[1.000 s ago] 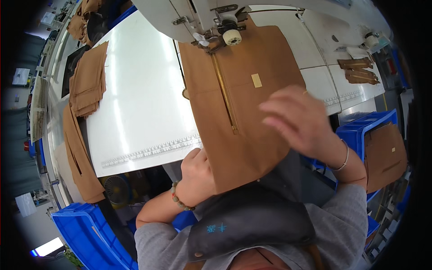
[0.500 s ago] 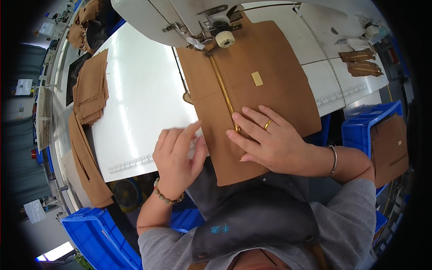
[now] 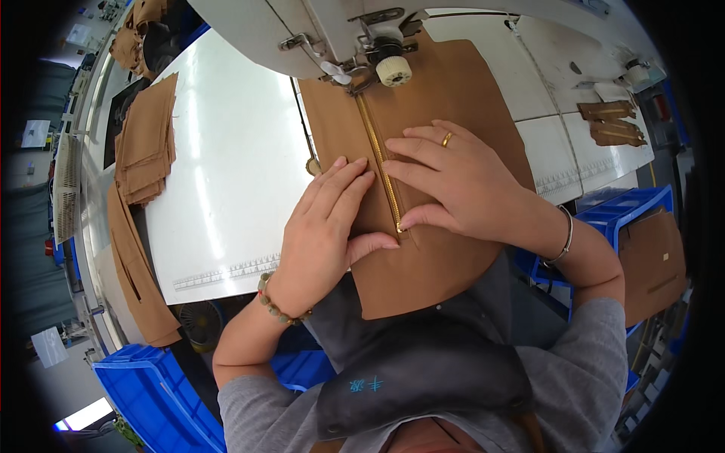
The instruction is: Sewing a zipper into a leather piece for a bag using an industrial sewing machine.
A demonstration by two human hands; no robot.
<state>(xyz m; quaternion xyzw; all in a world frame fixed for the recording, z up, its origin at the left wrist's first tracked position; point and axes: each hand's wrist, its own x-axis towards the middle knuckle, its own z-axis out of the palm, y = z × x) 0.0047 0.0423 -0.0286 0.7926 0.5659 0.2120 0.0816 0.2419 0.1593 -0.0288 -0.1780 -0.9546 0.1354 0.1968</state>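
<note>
A brown fabric panel (image 3: 423, 279) lies under the white sewing machine head (image 3: 317, 38), with a gold zipper (image 3: 367, 121) running down it toward me from the presser foot. My left hand (image 3: 325, 223) rests flat on the panel left of the zipper, thumb stretched out beside its lower end. My right hand (image 3: 461, 177), wearing a gold ring, lies with fingers spread on the panel right of the zipper, its thumb touching the metal end at the bottom and its fingertips along the tape.
Brown cut pieces are stacked (image 3: 147, 136) at the white table's (image 3: 211, 189) left, with a long strip (image 3: 140, 272) nearer me. Small zippered pieces (image 3: 610, 121) lie at the right. Blue crates (image 3: 155, 392) stand low left and right (image 3: 619, 196), the right one holding a brown panel (image 3: 653, 264).
My left hand has moved from the panel's near left edge up onto its surface beside the zipper. My right hand has come down onto the panel, then shifted farther up along the zipper.
</note>
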